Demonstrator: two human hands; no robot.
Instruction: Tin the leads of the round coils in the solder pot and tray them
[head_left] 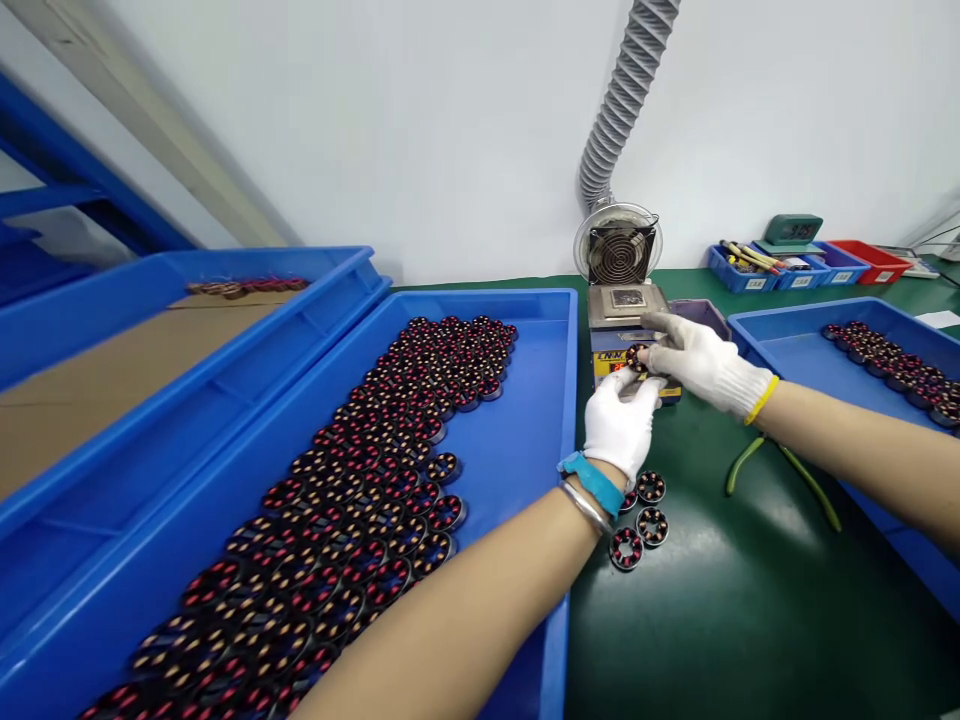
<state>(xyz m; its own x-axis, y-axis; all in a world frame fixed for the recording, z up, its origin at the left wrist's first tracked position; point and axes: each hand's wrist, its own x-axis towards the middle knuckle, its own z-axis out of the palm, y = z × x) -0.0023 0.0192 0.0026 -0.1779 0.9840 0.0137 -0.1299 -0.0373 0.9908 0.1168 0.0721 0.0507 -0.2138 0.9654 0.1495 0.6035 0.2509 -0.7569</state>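
Both my hands wear white gloves and meet in front of a small metal soldering pot [628, 305] with a lit display. Between their fingertips is a wound stator ring [637, 357], dark with copper-coloured coils. My left hand [621, 420] closes on it from below. From the right, my right hand [697, 362] grips it with the thumb side, its index finger reaching over toward the pot. Several more stator rings [652, 527] lie on the green table by my left wrist, one partly hidden by it.
A blue tray [525, 400] at left holds many stator rings with red or copper coils. Another blue tray [780, 320] with rings stands right. Green-handled pliers [810, 482] lie near my right forearm. Behind the pot are a fan [621, 255] and grey duct [622, 100].
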